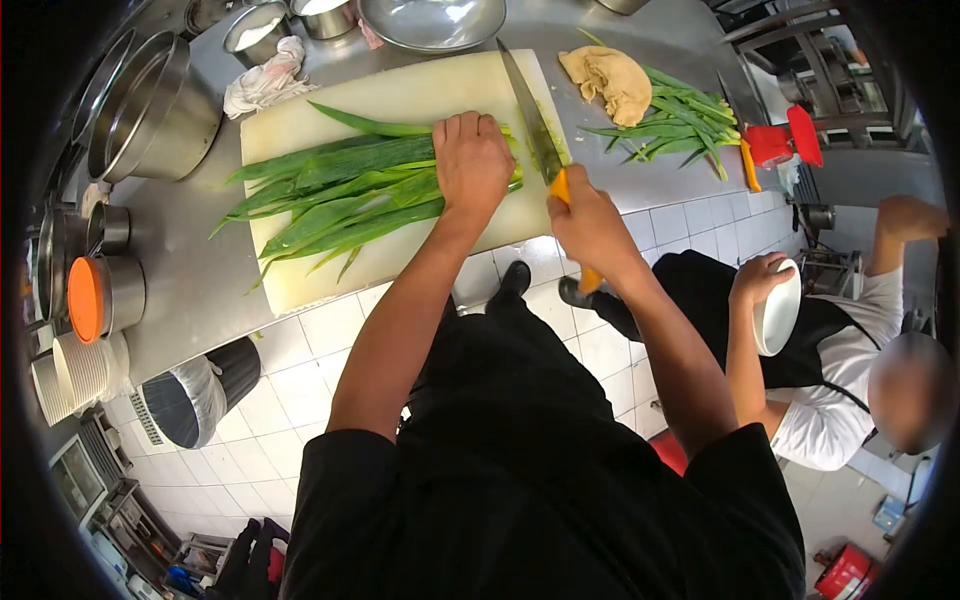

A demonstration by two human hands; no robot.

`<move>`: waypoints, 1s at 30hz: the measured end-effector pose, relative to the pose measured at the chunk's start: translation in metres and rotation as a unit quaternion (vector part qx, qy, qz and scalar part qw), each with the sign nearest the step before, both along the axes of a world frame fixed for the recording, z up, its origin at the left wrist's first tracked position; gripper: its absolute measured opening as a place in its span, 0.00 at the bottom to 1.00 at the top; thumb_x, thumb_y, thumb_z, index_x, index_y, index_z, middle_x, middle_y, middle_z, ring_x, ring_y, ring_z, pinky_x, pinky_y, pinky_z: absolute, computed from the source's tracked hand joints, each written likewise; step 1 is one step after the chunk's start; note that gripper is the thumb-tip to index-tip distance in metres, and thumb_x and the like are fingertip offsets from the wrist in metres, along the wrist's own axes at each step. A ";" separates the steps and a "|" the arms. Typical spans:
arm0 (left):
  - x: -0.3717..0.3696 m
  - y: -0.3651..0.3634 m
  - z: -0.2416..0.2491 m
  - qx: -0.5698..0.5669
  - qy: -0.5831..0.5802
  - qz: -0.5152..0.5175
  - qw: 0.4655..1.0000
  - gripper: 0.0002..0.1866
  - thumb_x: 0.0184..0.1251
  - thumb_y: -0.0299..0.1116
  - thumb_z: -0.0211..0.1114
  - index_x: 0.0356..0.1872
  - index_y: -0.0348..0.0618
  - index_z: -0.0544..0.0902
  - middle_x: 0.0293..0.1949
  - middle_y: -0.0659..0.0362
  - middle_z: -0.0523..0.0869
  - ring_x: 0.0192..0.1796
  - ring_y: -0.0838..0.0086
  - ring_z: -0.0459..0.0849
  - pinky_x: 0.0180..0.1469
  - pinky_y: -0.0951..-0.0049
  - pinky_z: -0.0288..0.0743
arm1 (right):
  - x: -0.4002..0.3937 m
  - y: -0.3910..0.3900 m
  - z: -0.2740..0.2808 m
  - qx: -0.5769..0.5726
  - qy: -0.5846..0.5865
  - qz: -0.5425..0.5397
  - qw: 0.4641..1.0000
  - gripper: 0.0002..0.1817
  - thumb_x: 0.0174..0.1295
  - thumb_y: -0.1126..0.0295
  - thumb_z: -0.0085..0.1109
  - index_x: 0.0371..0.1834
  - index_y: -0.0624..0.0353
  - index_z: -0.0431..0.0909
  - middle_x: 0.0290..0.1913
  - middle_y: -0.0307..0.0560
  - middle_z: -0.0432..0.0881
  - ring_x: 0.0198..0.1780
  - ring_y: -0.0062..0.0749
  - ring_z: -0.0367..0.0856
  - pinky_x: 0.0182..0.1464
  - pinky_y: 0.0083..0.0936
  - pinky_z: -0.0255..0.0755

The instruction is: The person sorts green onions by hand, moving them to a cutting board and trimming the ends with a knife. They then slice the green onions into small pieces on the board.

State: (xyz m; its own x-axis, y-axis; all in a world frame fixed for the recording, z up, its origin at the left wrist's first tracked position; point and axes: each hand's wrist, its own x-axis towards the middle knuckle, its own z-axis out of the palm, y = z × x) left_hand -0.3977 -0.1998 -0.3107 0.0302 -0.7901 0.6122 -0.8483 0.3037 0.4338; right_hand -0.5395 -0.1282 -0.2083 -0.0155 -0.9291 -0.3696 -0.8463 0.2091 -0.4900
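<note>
A bundle of green onions [350, 190] lies across the white cutting board [300, 292], leaves fanned to the left. My left hand [470, 160] presses down on its right end with fingers curled round the stalks. In my right hand [592, 222] is a long knife [532, 115], gripped by its orange handle. Its blade points away from me over the board's right part, just right of the stalk ends. Bits of green cling along the blade.
More green onions [690, 115] and a tan folded lump [612, 85] lie on the steel counter [195, 285] to the right. Metal pots [165, 130], a steel bowl [432, 20] and a white cloth [268, 78] surround the board. At right, a co-worker [825, 350] holds a white bowl [777, 312].
</note>
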 end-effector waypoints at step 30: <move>0.060 0.021 0.000 0.032 -0.031 0.066 0.997 0.05 0.56 0.27 0.60 0.31 0.40 0.83 0.35 0.54 0.81 0.45 0.59 0.78 0.53 0.59 0.67 | 0.057 0.011 0.054 0.108 0.011 0.107 0.988 0.14 0.71 0.68 0.47 0.51 0.68 0.64 0.28 0.58 0.81 0.19 0.40 0.80 0.28 0.38 0.74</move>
